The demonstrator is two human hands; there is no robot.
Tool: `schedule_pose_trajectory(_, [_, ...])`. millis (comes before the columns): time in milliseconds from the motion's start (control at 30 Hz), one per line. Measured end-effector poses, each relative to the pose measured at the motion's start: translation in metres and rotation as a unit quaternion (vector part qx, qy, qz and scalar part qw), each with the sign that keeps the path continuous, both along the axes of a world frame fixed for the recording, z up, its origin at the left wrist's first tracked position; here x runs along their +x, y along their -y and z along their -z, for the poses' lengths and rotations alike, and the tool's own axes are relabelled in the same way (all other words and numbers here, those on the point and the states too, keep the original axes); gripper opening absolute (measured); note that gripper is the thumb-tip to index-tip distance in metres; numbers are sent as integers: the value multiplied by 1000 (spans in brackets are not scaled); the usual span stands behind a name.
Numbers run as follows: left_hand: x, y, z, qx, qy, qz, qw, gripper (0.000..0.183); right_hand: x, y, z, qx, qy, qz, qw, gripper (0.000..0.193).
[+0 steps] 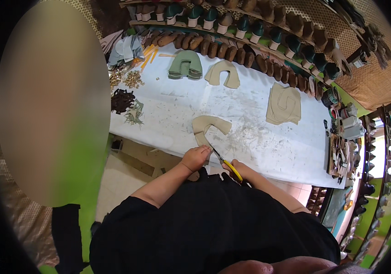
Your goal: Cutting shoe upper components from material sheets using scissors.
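A curved beige U-shaped leather piece (210, 124) lies on the white table top near its front edge. My left hand (196, 158) is closed on the near end of this piece. In my right hand (240, 170) is a pair of scissors (232, 169) with yellow handles. The scissors' metal blades point up and to the left, with their tips at the inner edge of the beige piece, close to my left fingers. Whether the blades are apart is too small to tell.
Green U-shaped pieces (185, 66) are stacked at the back, beside beige U-shaped pieces (223, 74). Another beige stack (284, 104) lies right. Dark scraps (123, 101) and gold-coloured bits (132, 79) sit at left. Shoe lasts (230, 54) line the back; a wooden box (340, 157) stands right.
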State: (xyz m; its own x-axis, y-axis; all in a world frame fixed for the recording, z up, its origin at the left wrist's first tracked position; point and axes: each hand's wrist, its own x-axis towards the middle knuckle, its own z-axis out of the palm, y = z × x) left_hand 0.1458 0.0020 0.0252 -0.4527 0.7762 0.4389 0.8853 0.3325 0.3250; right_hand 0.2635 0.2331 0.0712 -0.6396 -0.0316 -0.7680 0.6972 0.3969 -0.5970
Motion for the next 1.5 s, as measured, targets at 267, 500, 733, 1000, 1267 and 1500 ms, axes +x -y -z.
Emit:
schedule_pose_trajectory(267, [0, -11, -4, 41, -13, -12, 999, 18, 4, 4, 1, 39, -32, -9, 999, 58])
schedule_pose_trajectory(500, [-1, -9, 1, 2, -8, -8, 1000, 12, 7, 6, -3, -35, 13, 16, 999, 67])
schedule_pose_trajectory(733, [1, -5, 0, 8, 12, -3, 1000, 12, 9, 5, -1, -58, -32, -6, 998, 63])
schedule_pose_trajectory(1000, [0, -2, 9, 3, 23, 25, 999, 16, 6, 1, 10, -5, -17, -58, 998, 75])
schedule_pose_trajectory(1267, [4, -1, 9, -17, 41, 2, 999, 19, 4, 3, 18, 84, -79, -163, 980, 81])
schedule_pose_trajectory(1500, [4, -2, 11, -2, 34, -8, 999, 18, 17, 16, 22, 105, -76, -84, 988, 81])
